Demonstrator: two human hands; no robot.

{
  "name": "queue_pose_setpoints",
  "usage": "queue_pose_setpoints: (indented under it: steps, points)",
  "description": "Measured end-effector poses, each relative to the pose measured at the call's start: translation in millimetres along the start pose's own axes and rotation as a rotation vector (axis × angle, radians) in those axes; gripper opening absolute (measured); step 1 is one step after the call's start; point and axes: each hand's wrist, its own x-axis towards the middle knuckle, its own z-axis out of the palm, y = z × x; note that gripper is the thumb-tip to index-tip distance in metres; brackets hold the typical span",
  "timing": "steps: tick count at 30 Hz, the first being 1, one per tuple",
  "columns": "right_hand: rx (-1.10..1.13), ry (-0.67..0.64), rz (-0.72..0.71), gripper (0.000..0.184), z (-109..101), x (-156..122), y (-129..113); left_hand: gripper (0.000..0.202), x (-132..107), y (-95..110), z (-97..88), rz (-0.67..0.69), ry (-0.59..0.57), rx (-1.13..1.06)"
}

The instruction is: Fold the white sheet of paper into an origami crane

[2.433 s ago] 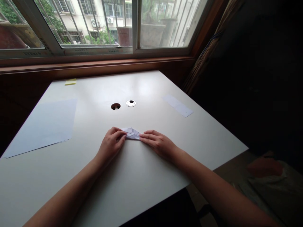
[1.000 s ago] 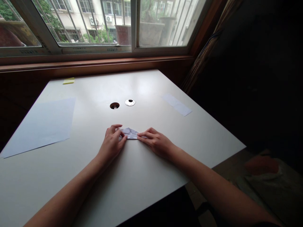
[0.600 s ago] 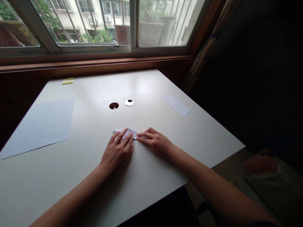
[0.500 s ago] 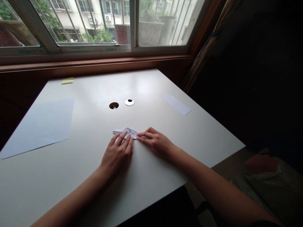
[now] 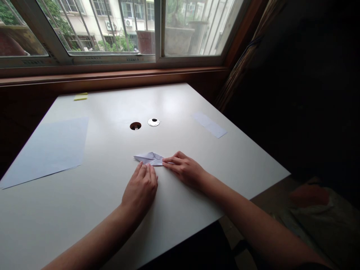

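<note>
A small folded piece of white paper [image 5: 149, 158] lies flat on the white table [image 5: 174, 210], its pointed end to the left. My right hand [image 5: 184, 169] lies on the table with its fingers stretched out, the fingertips pressing the paper's right end. My left hand [image 5: 141, 187] rests flat just in front of the paper, fingers together and extended, their tips at or just short of its near edge. Neither hand holds anything.
A large white sheet [image 5: 47, 149] lies at the left. A small paper strip [image 5: 209, 125] is at the right, a yellow sticky pad [image 5: 80, 96] at the far left corner. A cable hole [image 5: 135, 126] and its round cap [image 5: 153, 122] sit mid-table. Window behind, dark curtain right.
My left hand let go of the paper's left end, flattened over it, then slid back toward me, uncovering the pointed left tip. My right hand has stayed on the right end.
</note>
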Motion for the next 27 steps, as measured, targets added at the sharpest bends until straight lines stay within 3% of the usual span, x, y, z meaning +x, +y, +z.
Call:
queue_pose_setpoints:
  steps: [8, 16, 21, 24, 27]
  points:
    - [0.016, -0.003, 0.001, 0.046, -2.3, 0.9, -1.0, 0.038, 1.1, -4.1, -8.0, 0.004, -0.055, 0.076]
    - [0.028, 0.012, 0.017, 0.044, -2.5, 1.7, -2.0, 0.035, 6.5, -17.3, -16.1, 0.005, 0.037, -0.043]
    - [0.022, 0.008, 0.017, 0.047, -1.5, 1.0, -2.1, 0.044, 9.7, -13.1, -2.4, -0.029, 0.127, -0.17]
    - [0.02, -0.019, 0.013, 0.05, -3.5, 1.3, -2.7, 0.049, 10.3, -7.9, 11.8, 0.043, 0.099, -0.217]
    - [0.023, -0.04, 0.003, 0.055, -5.6, 2.1, -3.7, 0.052, 9.8, -7.4, 22.2, 0.009, 0.065, -0.232]
